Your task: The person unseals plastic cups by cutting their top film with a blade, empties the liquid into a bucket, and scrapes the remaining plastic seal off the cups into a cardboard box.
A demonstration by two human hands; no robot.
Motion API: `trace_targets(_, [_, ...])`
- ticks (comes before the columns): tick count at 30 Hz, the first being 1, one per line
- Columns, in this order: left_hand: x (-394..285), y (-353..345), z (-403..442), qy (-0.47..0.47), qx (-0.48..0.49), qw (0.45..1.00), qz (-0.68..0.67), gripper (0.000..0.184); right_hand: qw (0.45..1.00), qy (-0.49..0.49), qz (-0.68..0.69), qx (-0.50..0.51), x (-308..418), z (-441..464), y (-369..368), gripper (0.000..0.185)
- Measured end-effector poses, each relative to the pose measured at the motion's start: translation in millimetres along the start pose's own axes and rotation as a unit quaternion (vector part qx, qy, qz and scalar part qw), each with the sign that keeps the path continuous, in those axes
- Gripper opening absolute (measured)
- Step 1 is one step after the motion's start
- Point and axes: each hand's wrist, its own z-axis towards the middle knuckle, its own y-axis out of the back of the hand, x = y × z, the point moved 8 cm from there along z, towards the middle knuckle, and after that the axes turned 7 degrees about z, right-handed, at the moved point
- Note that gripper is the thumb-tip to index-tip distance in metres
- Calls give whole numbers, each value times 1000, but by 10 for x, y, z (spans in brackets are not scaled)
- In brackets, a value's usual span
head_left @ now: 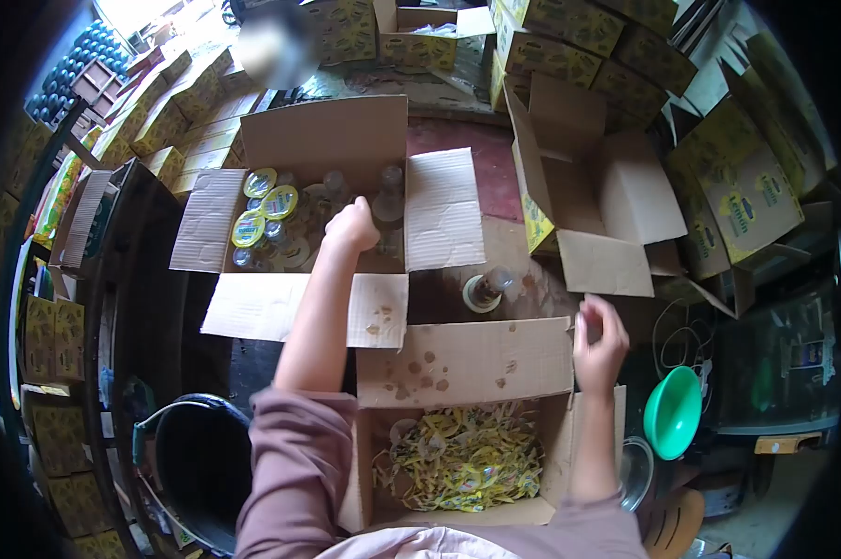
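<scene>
My left hand reaches into an open cardboard box, its fingers closed; what they grip, if anything, is hidden. Around it in the box are clear containers, several with round yellow printed lids. To the right, my right hand hovers beside a cardboard flap, fingers loosely curled, thumb apart, nothing visible in them. Between the hands, a clear container with a pale round rim lies on the table. Closest to me, another open box holds yellow printed strips and scraps.
An open box stands at the right, beside flattened printed cartons. A green bowl sits at the lower right. A black bucket is at the lower left. Stacked yellow cartons line the back; a blurred person is at the top.
</scene>
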Motion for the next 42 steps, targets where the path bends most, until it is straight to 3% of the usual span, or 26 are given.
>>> trace_targets(3, [-62,-615,328,-143,-40,983,110,55,998,-17,-45,-31,31,-478,450,22])
trace_targets(5, [-88,-999,518,-182,2,971,154,61,993,-55,-93,-43,-26,-757,757,22])
trace_targets(7, [-137,-1215,629,-238,-42,965,105,62,985,-102,-130,-53,-39,-951,1074,20])
trace_targets(9, [-88,-1292,716,-180,-4,978,104,57,978,-129,-143,-87,-102,-1127,1359,19])
trace_targets(12, [11,-971,583,-85,-42,995,4,55,969,-153,-161,-106,-113,-1303,1631,20])
trace_targets(13, [129,-749,517,-21,-108,988,-109,53,970,-164,-138,-116,-118,-1356,1700,20])
trace_targets(15, [222,-823,444,-47,-89,995,22,55,972,-172,-79,-142,-151,-1433,1743,21])
trace_targets(17, [433,-1229,655,-69,128,982,124,63,975,-166,-81,-124,-91,-1421,1718,22])
trace_targets(19, [436,-1160,561,-10,114,990,85,74,979,-134,-92,-121,14,-1434,1767,21])
trace_targets(22, [332,-1049,504,12,15,996,82,80,975,-151,-116,-119,-69,-1615,1895,20])
trace_targets(25, [210,-1131,669,-33,17,994,102,83,967,-188,-133,-105,-193,-1817,1925,21])
trace_targets(28, [179,-1431,1004,-20,47,986,157,79,960,-219,-137,-108,-315,-1973,1861,20])
trace_targets(31, [283,-1558,1281,5,-23,990,143,75,962,-214,-143,-95,-367,-1995,1741,19])
trace_targets(32, [322,-1524,1310,40,-86,987,128,72,961,-220,-141,-94,-382,-1995,1706,19])
trace_targets(35, [360,-1388,1191,50,-38,998,18,68,963,-215,-149,-70,-359,-1944,1619,18])
trace_targets(37, [401,-985,1009,2,-171,979,-114,64,965,-208,-152,-48,-324,-1927,1599,19])
trace_targets(39, [351,-481,547,-79,-289,915,-272,57,966,-204,-154,-44,-306,-1964,1638,20])
trace_targets(40, [388,-238,343,-64,-323,908,-260,54,965,-213,-145,-43,-283,-1982,1679,20])
trace_targets(42, [518,210,34,-147,-391,864,-281,48,967,-209,-135,-46,-292,-2103,1786,18])
